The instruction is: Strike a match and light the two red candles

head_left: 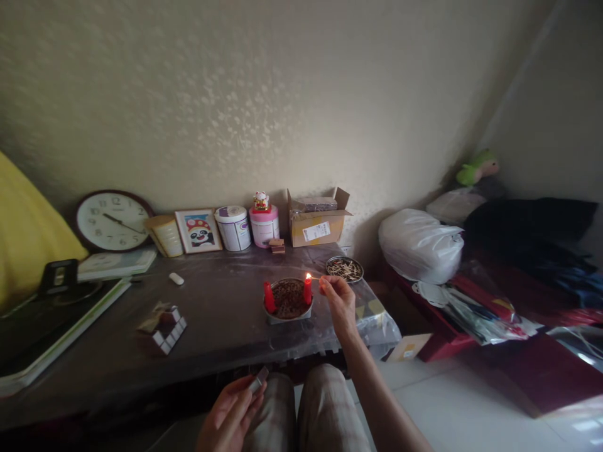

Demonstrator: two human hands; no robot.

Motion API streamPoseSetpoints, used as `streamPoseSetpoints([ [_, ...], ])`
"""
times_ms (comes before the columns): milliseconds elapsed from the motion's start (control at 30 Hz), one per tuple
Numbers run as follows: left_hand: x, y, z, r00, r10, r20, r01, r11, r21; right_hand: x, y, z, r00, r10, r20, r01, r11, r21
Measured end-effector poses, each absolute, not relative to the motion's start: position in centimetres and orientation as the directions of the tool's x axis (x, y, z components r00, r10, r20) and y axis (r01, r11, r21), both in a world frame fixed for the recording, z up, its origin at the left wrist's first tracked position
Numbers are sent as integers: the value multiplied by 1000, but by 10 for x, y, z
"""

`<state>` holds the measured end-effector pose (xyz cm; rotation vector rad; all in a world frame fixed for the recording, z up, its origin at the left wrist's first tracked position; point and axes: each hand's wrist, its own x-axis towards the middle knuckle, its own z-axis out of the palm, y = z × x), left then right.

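Note:
Between the fingertips of my right hand (338, 300) is a thin match (315, 278), its tip at a small flame over the right red candle (308, 292). A second red candle (269, 297), with no flame visible on it, stands at the left side of a round bowl (289, 301) filled with dark brown grains. Both candles are upright. Low over my lap, my left hand (234, 408) is closed around a small matchbox (259, 380), partly hidden by the fingers. Behind my right hand sits a round tin (345, 269) of many matchsticks.
Along the wall stand a clock (113, 221), a framed panda picture (198, 231), two tubs and an open cardboard box (318, 223). Small stacked boxes (168, 333) lie at the table's left. White plastic bags (421, 242) and red boxes are on the right.

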<state>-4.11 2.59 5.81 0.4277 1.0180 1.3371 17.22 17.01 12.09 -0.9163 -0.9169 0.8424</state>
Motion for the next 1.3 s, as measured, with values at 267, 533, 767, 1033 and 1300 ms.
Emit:
streamPoseSetpoints([
  [267,-38,25,60,-119,929,-351,-593,217,775,158,153,140,322,914,248,-279,342,-898],
  [533,-44,22,54,-78,941,-330,-627,211,750,120,147,136,251,937,243,-255,306,-917],
  [767,-50,21,53,-92,931,-352,-616,225,755,95,155,125,289,919,267,-143,317,-937],
  [1033,-56,22,49,-106,932,-346,-624,209,753,84,165,114,299,904,304,-46,332,-942],
  [1300,-59,22,45,-135,932,-336,-627,183,757,82,171,109,304,898,317,-12,336,-942],
])
